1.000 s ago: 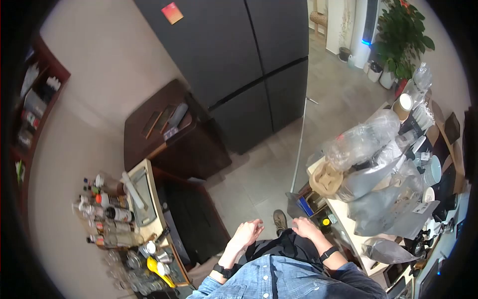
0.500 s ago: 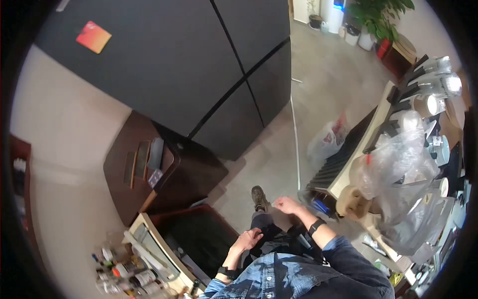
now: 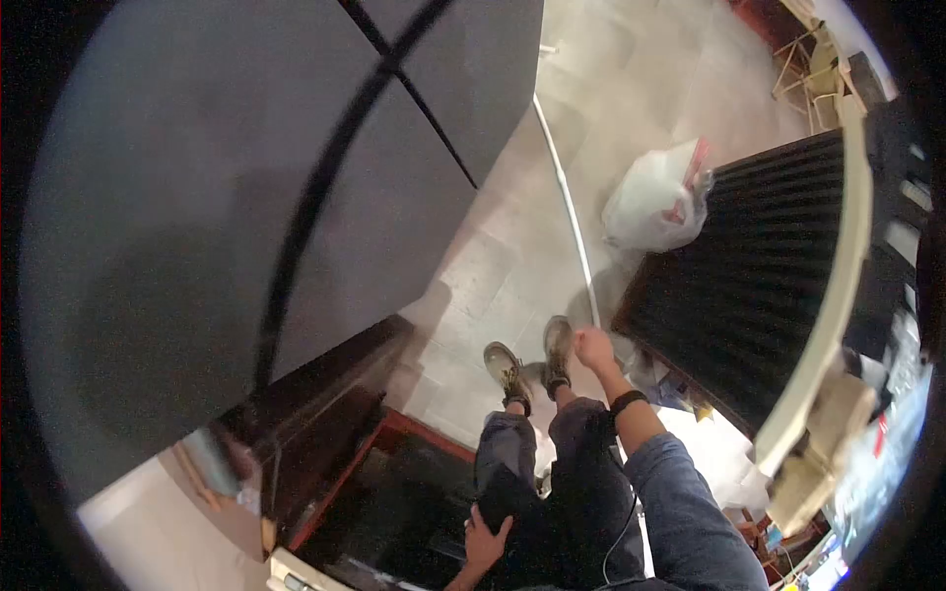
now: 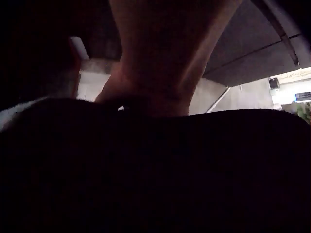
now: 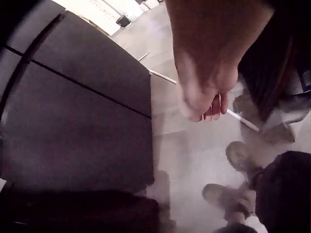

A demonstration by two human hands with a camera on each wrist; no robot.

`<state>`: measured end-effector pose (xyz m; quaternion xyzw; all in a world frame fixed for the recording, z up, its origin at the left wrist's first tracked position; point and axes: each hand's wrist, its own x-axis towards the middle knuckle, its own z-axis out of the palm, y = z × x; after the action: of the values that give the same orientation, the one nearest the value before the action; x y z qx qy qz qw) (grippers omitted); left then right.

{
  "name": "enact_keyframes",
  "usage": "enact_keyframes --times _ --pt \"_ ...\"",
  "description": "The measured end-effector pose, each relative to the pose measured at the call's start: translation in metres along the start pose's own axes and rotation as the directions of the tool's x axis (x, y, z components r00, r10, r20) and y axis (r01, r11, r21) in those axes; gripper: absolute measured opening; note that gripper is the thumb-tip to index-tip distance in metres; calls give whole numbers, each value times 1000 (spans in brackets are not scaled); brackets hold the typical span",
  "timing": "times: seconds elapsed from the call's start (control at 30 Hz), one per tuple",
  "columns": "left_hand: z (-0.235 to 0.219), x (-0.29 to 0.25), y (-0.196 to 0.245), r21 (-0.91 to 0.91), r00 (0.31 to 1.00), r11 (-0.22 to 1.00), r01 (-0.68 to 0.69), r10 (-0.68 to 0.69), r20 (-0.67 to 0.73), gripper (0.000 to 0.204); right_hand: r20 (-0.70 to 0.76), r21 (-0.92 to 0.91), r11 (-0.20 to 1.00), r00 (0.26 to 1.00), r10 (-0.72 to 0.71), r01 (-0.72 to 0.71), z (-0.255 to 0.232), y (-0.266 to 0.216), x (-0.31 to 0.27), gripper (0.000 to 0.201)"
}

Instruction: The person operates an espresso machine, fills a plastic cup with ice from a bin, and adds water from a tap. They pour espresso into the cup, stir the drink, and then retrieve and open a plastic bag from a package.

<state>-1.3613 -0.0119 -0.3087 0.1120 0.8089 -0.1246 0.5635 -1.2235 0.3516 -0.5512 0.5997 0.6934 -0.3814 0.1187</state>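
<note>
My right hand [image 3: 593, 348] hangs in front of the legs over the floor, fingers loosely curled with nothing between them. In the right wrist view, those curled fingers [image 5: 216, 109] overlap a long white strip [image 5: 243, 121] that runs along the floor behind them. My left hand [image 3: 483, 540] is down beside the left thigh, thumb apart from the fingers and no object in it. In the left wrist view this hand [image 4: 150, 92] is dark, and its fingers are hidden behind a black shape. Both shoes [image 3: 507, 369] are on the tiles below.
A large dark grey fridge [image 3: 197, 207] fills the left side. On the right stands a black ribbed cabinet front [image 3: 749, 266] under a pale counter edge [image 3: 838, 295]. A white plastic bag [image 3: 655, 202] sits on the floor beside it. Tiled floor [image 3: 473, 286] runs between.
The head view has moved forward and tilted down, bringing the fridge and bag closer. My hands, first both held before the waist, have dropped, the left to the thigh.
</note>
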Motion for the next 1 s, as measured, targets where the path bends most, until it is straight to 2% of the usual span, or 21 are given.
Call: enact_keyframes --times 0.03,0.1,0.17,0.2,0.3,0.37,0.4,0.5,0.6,0.7,0.8,0.9,0.93,1.0 --pt "0 2 8 -20 996 999 50 -51 -68 95 -17 17 998 998 53 -52 16 14 21 25" --pt "11 17 -2 -64 967 997 -41 23 -254 81 -54 52 988 987 149 -146 44 41 59 24" --pt "43 47 -51 -55 918 969 -239 207 -338 70 -98 49 982 978 185 -181 85 88 98 25" --pt "41 51 -44 -84 935 974 -210 175 -308 70 -115 54 979 973 202 -197 105 111 113 27" --pt "24 81 -1 -66 950 988 -142 117 -289 68 -5 29 939 940 342 -342 133 148 144 38" --pt "20 103 19 -47 953 992 -121 103 -284 67 -107 8 936 930 351 -352 179 203 159 43" --pt "19 112 26 -39 956 993 -111 96 -279 66 -160 -2 933 922 354 -359 188 210 167 46" --pt "14 143 43 -14 959 995 -100 93 -267 65 -194 -12 912 895 401 -411 204 237 177 46" --pt "12 167 57 3 960 996 -89 86 -265 63 -89 -27 875 873 479 -483 215 248 188 42" --pt "11 184 66 12 958 995 -98 97 -270 61 25 -88 869 871 490 -486 211 247 193 36" --pt "10 192 75 16 956 994 -110 111 -273 60 83 -173 914 919 386 -368 209 235 189 31" --pt "6 191 79 25 955 992 -124 126 -267 58 59 -60 920 918 391 -388 193 206 164 32" --pt "6 188 82 29 954 991 -134 137 -268 58 -88 -66 925 926 367 -373 190 196 150 30" --pt "7 184 80 18 948 987 -160 159 -276 57 -85 58 904 901 426 -423 167 186 135 29"
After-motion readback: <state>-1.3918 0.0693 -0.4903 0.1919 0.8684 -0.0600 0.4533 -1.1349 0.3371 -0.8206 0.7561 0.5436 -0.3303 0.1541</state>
